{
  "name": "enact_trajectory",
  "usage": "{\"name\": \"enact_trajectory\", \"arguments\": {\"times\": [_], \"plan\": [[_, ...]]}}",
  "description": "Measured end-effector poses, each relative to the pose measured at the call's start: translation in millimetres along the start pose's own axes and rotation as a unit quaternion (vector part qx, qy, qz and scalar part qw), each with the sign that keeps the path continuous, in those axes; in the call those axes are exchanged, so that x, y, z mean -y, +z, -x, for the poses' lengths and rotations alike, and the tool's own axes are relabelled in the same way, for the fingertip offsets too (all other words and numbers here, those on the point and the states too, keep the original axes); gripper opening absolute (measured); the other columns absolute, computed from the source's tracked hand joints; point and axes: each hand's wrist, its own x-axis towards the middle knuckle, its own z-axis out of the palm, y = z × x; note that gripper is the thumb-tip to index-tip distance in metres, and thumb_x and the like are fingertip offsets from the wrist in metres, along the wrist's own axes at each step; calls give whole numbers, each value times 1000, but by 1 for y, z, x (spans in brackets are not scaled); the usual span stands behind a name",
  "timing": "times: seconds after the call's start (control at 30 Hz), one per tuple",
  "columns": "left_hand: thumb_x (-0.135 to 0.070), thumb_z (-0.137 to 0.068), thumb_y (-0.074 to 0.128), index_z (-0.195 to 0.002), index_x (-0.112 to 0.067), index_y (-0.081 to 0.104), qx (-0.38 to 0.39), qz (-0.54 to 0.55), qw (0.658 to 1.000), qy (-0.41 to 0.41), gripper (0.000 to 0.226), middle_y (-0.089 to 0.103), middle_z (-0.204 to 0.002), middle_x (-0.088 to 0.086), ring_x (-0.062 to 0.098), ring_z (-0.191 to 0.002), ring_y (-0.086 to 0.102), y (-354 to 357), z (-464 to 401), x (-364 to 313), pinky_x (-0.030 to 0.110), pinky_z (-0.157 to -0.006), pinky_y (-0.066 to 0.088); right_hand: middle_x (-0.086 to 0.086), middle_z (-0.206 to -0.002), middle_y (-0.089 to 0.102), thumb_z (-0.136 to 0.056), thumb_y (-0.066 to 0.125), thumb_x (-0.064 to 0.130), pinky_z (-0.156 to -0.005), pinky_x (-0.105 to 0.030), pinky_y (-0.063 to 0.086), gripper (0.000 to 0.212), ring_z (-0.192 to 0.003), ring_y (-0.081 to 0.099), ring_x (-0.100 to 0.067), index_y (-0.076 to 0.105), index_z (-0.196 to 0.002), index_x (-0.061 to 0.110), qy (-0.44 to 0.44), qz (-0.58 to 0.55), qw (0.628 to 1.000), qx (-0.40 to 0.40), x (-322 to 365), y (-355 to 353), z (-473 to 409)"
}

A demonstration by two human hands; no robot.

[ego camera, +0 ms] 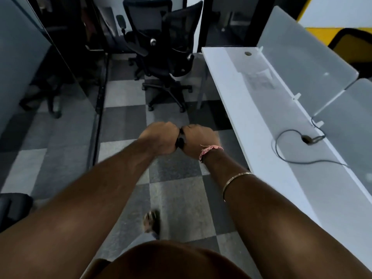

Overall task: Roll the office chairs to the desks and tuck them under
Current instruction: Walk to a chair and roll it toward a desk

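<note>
Two black mesh office chairs stand at the far end of the aisle: the nearer chair [173, 61] beside the end of the desk, the other chair [145, 23] right behind it. The long white desk [247, 121] runs along the right. My left hand [159, 137] and my right hand [201, 139] are held out over the checkered floor, well short of the chairs. Both are curled into fists with the knuckles touching, and a small black object [179, 141] is gripped between them.
Frosted divider panels [302, 57] stand along the desk's far side, and a dark cable [291, 141] lies on the desktop. A glass partition [66, 77] lines the left with another chair [46, 95] behind it. A yellow chair back [352, 47] shows past the dividers. A dark object [12, 208] sits at bottom left.
</note>
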Motion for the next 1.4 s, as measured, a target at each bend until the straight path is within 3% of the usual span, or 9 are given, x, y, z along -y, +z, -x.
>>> {"name": "enact_trajectory", "arguments": {"times": [0.03, 0.07, 0.1, 0.17, 0.6, 0.87, 1.07, 1.2, 1.4], "plan": [[-25, -101, 59, -116, -22, 71, 75, 28, 996, 27, 19, 72, -118, 2, 21, -109, 69, 13, -19, 14, 33, -91, 55, -3, -106, 67, -90, 54, 40, -67, -32, 41, 30, -96, 65, -27, 63, -107, 17, -1, -7, 1000, 3, -5, 7, -24], [-25, -104, 57, -121, -23, 70, 77, 62, 995, -2, 22, 71, -124, -2, 16, -113, 68, 15, -40, 24, 29, -96, 53, -4, -106, 67, -90, 54, 41, -68, -33, 43, 30, -97, 64, -28, 62, -108, 17, -3, -9, 1000, -1, -9, 12, -41], [-24, -104, 57, -123, -21, 69, 95, 75, 992, 44, 23, 70, -126, -2, 17, -116, 67, 26, -66, 39, 29, -98, 52, -4, -106, 67, -90, 54, 41, -69, -33, 44, 31, -97, 64, -28, 62, -108, 17, 0, -10, 1000, 5, -14, 19, -71], [-25, -100, 59, -121, -17, 68, -33, -1, 997, 66, 24, 69, -125, 5, 26, -114, 67, 21, -110, 52, 37, -94, 54, -4, -106, 67, -90, 54, 41, -70, -33, 43, 31, -97, 64, -27, 62, -107, 17, 7, -11, 1000, 9, -23, 29, -109], [-31, -98, 58, -119, -15, 65, -47, 31, 985, 161, 27, 70, -120, 7, 31, -108, 68, -54, -336, 158, 38, -85, 54, -2, -104, 69, -87, 53, 44, -73, -35, 51, 31, -95, 66, -28, 62, -104, 19, 69, -4, 997, 15, -90, 54, -351], [-22, -92, 61, -105, -13, 69, -36, 60, 986, 153, 17, 70, -103, 10, 32, -97, 67, -69, -486, 165, 38, -77, 48, -5, -102, 68, -91, 52, 41, -62, -32, 37, 29, -88, 67, -31, 62, -104, 17, 49, 6, 999, 19, -178, 88, -473], [-23, -94, 60, -102, -12, 69, -37, 71, 988, 133, 17, 70, -102, 10, 32, -98, 66, -106, -606, 162, 36, -77, 45, -3, -104, 69, -93, 51, 40, -65, -32, 38, 26, -92, 67, -29, 63, -103, 19, 24, 9, 999, 42, -258, 80, -575], [-22, -92, 64, -104, -12, 71, -28, 83, 991, 99, 17, 66, -87, 5, 30, -99, 70, -127, -684, 166, 37, -76, 52, -6, -108, 68, -92, 53, 40, -69, -34, 43, 29, -96, 66, -31, 63, -108, 17, 28, -3, 999, 32, -301, 77, -644], [-25, -89, 62, -105, -16, 72, -68, 66, 985, 147, 21, 73, -105, 5, 31, -97, 72, -150, -803, 192, 39, -81, 59, -4, -109, 69, -90, 55, 41, -74, -36, 48, 29, -99, 65, -31, 63, -106, 19, 50, -5, 998, 24, -354, 93, -753]]}}
